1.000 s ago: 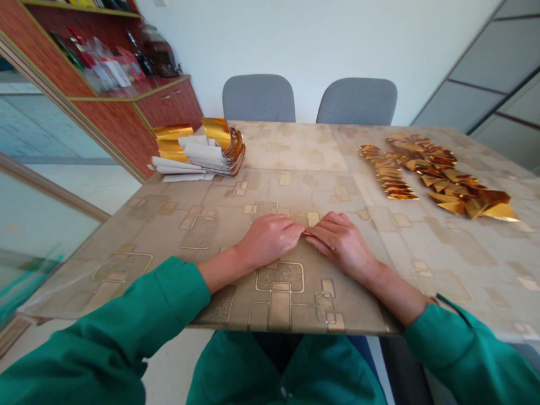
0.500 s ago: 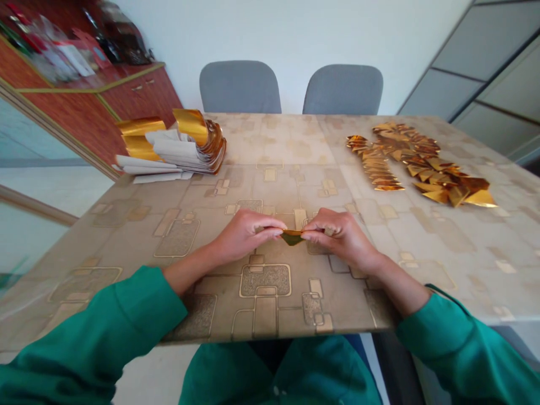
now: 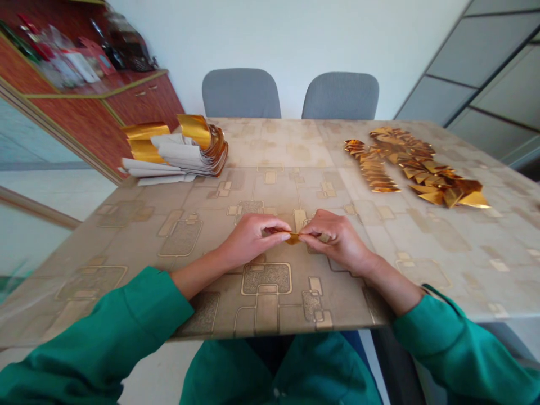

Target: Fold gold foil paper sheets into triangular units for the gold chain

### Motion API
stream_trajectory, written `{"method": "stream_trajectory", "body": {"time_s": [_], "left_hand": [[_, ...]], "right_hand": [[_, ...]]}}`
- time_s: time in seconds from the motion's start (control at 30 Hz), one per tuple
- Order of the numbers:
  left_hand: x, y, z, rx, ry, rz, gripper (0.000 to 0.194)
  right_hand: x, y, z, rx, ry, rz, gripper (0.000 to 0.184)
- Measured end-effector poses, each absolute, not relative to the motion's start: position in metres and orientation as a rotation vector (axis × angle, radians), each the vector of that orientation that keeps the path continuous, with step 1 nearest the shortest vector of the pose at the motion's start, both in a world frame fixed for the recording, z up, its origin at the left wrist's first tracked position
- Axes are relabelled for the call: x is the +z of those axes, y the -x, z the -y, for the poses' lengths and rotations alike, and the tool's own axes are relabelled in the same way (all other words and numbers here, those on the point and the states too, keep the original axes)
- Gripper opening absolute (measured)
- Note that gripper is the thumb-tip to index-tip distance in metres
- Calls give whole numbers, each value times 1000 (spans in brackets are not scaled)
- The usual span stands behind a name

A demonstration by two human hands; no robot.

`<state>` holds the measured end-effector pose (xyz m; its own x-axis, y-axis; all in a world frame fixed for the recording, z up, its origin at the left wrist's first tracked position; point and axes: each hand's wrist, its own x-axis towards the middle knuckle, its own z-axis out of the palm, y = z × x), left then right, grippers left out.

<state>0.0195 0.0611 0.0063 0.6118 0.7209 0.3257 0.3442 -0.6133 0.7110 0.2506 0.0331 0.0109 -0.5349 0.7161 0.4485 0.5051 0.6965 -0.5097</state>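
Note:
My left hand [image 3: 248,239] and my right hand [image 3: 333,239] meet at the middle of the patterned table [image 3: 270,191]. Between their fingertips they pinch a small folded piece of gold foil paper [image 3: 292,238], which is mostly hidden by my fingers. Far to the left lies a stack of gold-backed paper strips [image 3: 189,151], white sides showing. To the right are a curved row of folded gold pieces [image 3: 371,167] and a larger heap of them [image 3: 434,180]. Neither hand touches these.
Two grey chairs [image 3: 241,93] stand beyond the far table edge. A red wooden cabinet [image 3: 145,98] with bottles and packets on its shelf is at the back left. My green sleeves [image 3: 101,332] lie across the near table edge.
My hands have moved slightly closer together and turned the foil piece, so it looks flatter and less of its dark underside shows. The view has shifted slightly with my head.

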Motion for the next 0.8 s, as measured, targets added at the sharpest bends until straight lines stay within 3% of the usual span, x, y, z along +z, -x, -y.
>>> {"method": "stream_trajectory", "body": {"time_s": [0.17, 0.67, 0.8], "left_hand": [[5, -25, -60, 918, -2254, -817, 13], [7, -7, -71, 779, -2010, -934, 16], [9, -7, -68, 1035, -1824, -1025, 16]], "right_hand": [[12, -245, -33, 364, 845, 2297, 24], [14, -252, -34, 412, 864, 2241, 21], [12, -256, -38, 250, 951, 2106, 16]]}}
